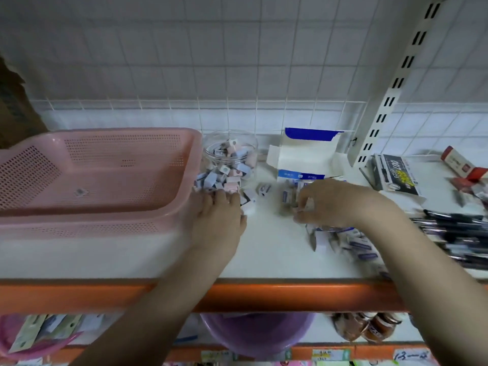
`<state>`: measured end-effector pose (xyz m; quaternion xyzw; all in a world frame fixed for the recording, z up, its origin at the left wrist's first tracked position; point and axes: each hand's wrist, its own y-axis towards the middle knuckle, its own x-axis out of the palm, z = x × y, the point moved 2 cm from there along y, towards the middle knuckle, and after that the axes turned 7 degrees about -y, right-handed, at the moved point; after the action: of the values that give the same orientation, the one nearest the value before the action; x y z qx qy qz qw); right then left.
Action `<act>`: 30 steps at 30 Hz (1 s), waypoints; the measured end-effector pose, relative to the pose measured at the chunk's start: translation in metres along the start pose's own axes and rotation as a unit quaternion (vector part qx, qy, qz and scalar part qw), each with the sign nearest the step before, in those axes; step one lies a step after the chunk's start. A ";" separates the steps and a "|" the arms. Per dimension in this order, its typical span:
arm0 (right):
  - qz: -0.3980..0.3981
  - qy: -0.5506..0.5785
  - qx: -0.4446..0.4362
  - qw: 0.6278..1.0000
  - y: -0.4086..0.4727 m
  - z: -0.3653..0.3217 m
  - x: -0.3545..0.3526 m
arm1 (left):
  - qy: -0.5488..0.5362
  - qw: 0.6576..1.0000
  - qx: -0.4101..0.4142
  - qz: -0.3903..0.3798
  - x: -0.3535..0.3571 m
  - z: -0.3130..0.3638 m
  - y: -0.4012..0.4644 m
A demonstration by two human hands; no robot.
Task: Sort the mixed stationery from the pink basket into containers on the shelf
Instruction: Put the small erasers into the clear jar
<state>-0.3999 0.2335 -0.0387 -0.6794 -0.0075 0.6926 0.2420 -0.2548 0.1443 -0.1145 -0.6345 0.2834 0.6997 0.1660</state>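
Two hands work on the white shelf (264,260), between a pink basket (100,175) at the left and a heap of dark pens (454,233) at the right. That basket, a perforated plastic tray, sits at a tilt and holds only one small dark item near its floor. Just beside its right rim stands a clear round jar (229,157), filled with small pink, blue and white erasers; a few more lie loose on the shelf at its foot. Behind the right hand, a white and blue carton (303,157) stands with its flaps open; its contents are hidden. The left hand (219,220) rests by the basket's corner, fingers curled over the loose erasers (253,196), though a grip cannot be told through the blur. The right hand (332,204) pinches small white wrapped pieces (290,199) at its fingertips. More white wrapped pieces (353,244) with dark labels are scattered under that wrist. A black printed box (398,175) lies farther right.
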 end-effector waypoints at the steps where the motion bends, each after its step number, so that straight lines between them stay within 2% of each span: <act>1: -0.009 0.001 0.010 1.000 -0.005 -0.003 0.008 | -0.029 0.999 0.014 0.018 0.001 0.000 0.000; 4: 0.018 0.005 0.033 0.999 -0.008 -0.012 0.028 | -0.097 0.993 0.027 0.053 -0.001 0.001 0.002; 8: 0.054 0.005 0.002 0.999 -0.003 -0.022 0.051 | -0.055 0.997 -0.059 0.001 0.002 -0.003 0.001; 10: 0.069 0.036 -0.026 0.997 -0.005 -0.025 0.053 | -0.021 0.998 -0.066 -0.011 0.005 -0.002 -0.003; 15: 0.217 0.155 -0.044 0.963 0.009 -0.024 0.018 | -0.005 0.998 -0.059 -0.019 0.005 0.002 -0.006; 17: 0.242 0.205 -0.034 0.948 0.029 -0.026 0.004 | -0.004 0.998 -0.058 -0.028 0.004 0.002 -0.008; 19: 0.220 0.217 -0.034 0.951 0.050 -0.032 0.002 | 0.002 0.998 -0.060 -0.028 0.005 0.000 -0.012; 23: 0.115 0.117 -0.056 0.985 0.077 -0.050 0.027 | -0.002 1.000 -0.021 0.014 -0.001 -0.008 -0.017; 26: 0.132 0.133 -0.025 0.982 0.083 -0.056 0.036 | -0.052 0.997 0.003 0.058 -0.001 -0.015 -0.023; 28: 0.148 0.101 -0.038 0.983 0.084 -0.059 0.040 | -0.080 0.996 -0.042 0.011 -0.008 -0.017 -0.028; 30: 0.164 0.061 -0.066 0.982 0.080 -0.063 0.043 | -0.050 0.994 -0.049 0.080 -0.016 -0.020 -0.031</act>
<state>-0.3649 0.1573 -0.1108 -0.7267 0.0735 0.6784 0.0795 -0.2185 0.1589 -0.1048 -0.5810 0.2898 0.7549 0.0922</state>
